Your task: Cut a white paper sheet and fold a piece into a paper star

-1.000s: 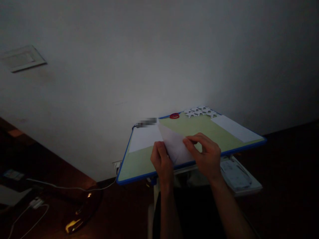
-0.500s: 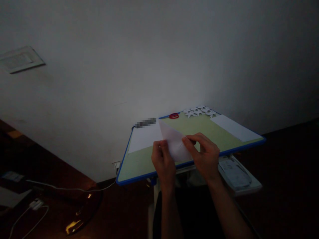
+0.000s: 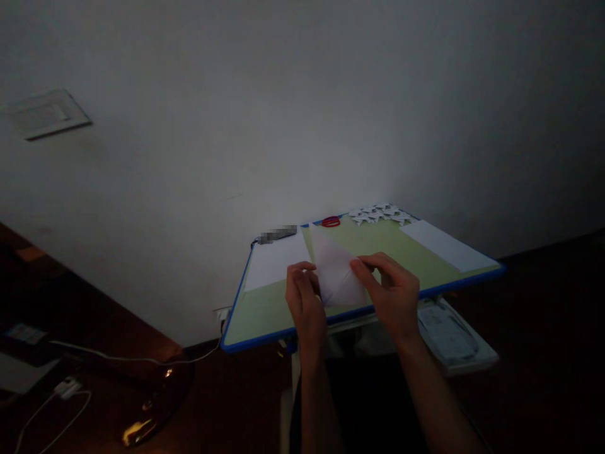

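Note:
A folded sheet of white paper (image 3: 338,268) is held up above the near edge of the table, its narrow point facing away from me. Faint crease lines cross its lower part. My right hand (image 3: 394,290) pinches the paper's right edge between thumb and index finger. At the lower left edge is my left hand (image 3: 306,302), its fingers curled against the paper; their exact hold is partly hidden.
The green tabletop (image 3: 265,312) has a blue rim. White sheets (image 3: 276,261) lie at left, and a stack of white paper (image 3: 449,246) at right. Red-handled scissors (image 3: 331,221) and several folded paper pieces (image 3: 378,214) sit along the back, near the wall (image 3: 302,126).
The paper has shifted slightly right and its point has turned a little. My left thumb has moved off the paper's face toward its left edge. My right hand keeps its pinch.

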`<move>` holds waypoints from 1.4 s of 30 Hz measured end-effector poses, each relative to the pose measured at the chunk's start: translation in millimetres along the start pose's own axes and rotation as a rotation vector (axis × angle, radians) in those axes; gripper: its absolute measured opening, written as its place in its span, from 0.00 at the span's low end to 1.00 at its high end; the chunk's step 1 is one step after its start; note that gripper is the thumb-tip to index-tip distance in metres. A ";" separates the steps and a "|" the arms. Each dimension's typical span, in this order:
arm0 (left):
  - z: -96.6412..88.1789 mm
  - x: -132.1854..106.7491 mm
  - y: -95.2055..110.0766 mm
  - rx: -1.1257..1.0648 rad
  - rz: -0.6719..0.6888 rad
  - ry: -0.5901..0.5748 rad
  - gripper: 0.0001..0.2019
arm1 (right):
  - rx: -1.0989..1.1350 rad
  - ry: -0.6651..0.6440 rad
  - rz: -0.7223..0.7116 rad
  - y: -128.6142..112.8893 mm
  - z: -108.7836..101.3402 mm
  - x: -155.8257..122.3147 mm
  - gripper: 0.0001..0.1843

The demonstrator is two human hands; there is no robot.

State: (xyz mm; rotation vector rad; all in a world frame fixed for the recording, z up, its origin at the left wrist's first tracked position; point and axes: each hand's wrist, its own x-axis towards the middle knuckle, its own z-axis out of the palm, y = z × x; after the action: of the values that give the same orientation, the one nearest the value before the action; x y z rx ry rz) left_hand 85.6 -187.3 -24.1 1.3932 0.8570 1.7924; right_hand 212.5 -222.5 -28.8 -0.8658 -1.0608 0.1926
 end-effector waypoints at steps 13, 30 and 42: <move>-13.1 0.6 6.3 0.072 -0.091 -0.355 0.18 | 0.024 0.244 0.165 4.5 -2.6 5.8 0.10; -17.1 -1.4 1.9 0.205 -0.063 -0.536 0.19 | 0.010 0.250 0.163 5.4 -8.3 7.7 0.10; -17.2 -0.7 -2.7 0.227 -0.039 -0.545 0.18 | 0.014 0.355 0.210 2.0 -4.3 6.5 0.10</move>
State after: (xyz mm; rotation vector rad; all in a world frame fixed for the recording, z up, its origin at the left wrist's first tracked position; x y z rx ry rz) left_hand 69.2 -187.8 -30.2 1.8747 0.7942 1.2113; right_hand 219.8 -220.0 -26.7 -0.9581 -0.6376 0.2126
